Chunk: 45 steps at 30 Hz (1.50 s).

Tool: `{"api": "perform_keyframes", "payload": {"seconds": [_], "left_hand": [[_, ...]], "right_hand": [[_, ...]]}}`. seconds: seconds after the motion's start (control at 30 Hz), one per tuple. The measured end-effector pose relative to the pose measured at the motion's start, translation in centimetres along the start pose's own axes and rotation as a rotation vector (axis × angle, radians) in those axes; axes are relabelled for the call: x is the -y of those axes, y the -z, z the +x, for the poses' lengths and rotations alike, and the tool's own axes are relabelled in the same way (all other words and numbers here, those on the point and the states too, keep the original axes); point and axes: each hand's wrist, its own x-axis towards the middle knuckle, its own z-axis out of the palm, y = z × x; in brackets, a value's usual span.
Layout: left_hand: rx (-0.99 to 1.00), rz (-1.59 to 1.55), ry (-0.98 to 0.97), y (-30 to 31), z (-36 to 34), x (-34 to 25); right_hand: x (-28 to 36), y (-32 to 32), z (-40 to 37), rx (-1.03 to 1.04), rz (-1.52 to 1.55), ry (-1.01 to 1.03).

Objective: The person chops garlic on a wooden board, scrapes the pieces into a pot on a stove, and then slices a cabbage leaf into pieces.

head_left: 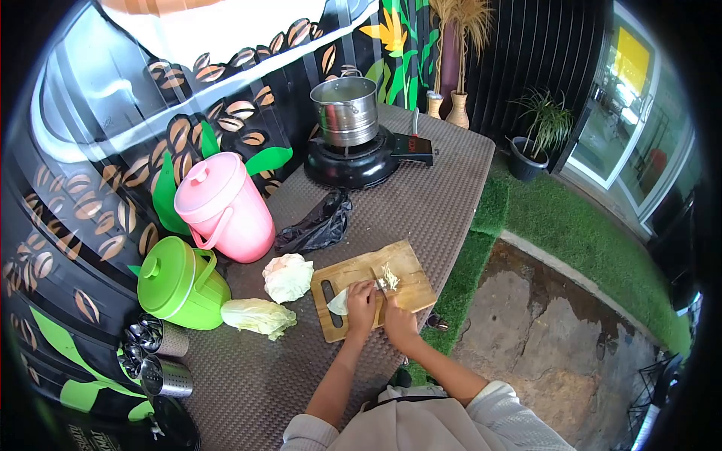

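Note:
A wooden cutting board point(417, 279) lies at an angle near the table's right edge. My left hand point(362, 302) is closed over a pale piece of cabbage point(338, 304), pressing it to the board. Wrapped round a knife point(380, 286) is my right hand point(400, 322), close beside the left; the handle is mostly hidden under its fingers. The blade stands at the end of the cabbage piece. Just beyond it is a small pile of thin pale shreds point(389, 276). Left of the board sit a round cabbage point(288, 277) and a longer napa cabbage point(260, 317).
A steel pot point(344, 113) stands on a black portable stove point(350, 167) at the far end. A black plastic bag point(320, 222), a pink lidded bucket point(239, 214) and a green one point(180, 289) line the wall side. Metal cutlery holders point(167, 376) stand nearer me.

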Motion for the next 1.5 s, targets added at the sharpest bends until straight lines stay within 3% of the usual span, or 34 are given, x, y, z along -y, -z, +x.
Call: {"api": "perform_keyframes", "payload": {"seconds": [0.17,0.27,0.37,0.5,0.57,0.8,1.1,1.17,1.27,1.5], "left_hand": [[-0.004,0.02,0.0,0.0,-0.3,0.2],[-0.013,-0.006,0.012,0.0,-0.1,0.0],[0.011,-0.021,0.023,0.0,0.1,0.0],[0.019,-0.025,0.038,0.3,-0.2,-0.5],[0.026,-0.047,0.07,0.4,-0.1,-0.6],[0.03,-0.033,0.052,0.2,0.0,-0.1],[0.009,-0.028,0.062,0.3,-0.2,-0.5],[0.0,-0.014,0.064,0.3,0.0,-0.6],[0.002,-0.013,0.055,0.2,0.0,-0.3],[0.0,-0.01,0.061,0.0,-0.2,-0.5]], "right_hand": [[-1.5,3.1,1.5,0.068,0.052,0.166],[-0.6,0.9,-0.2,0.075,0.067,-0.012],[-0.1,0.3,-0.5,0.032,0.084,-0.037],[-0.9,2.1,2.2,0.099,0.155,0.022],[-1.2,3.4,2.2,0.072,0.116,0.18],[1.0,0.6,0.2,-0.035,0.006,0.018],[-0.3,1.7,0.8,-0.042,-0.105,0.222],[0.8,1.6,-0.5,-0.02,-0.079,0.05],[1.3,1.5,0.1,0.054,-0.031,-0.001],[-0.3,2.9,1.7,0.035,0.139,0.125]]}}
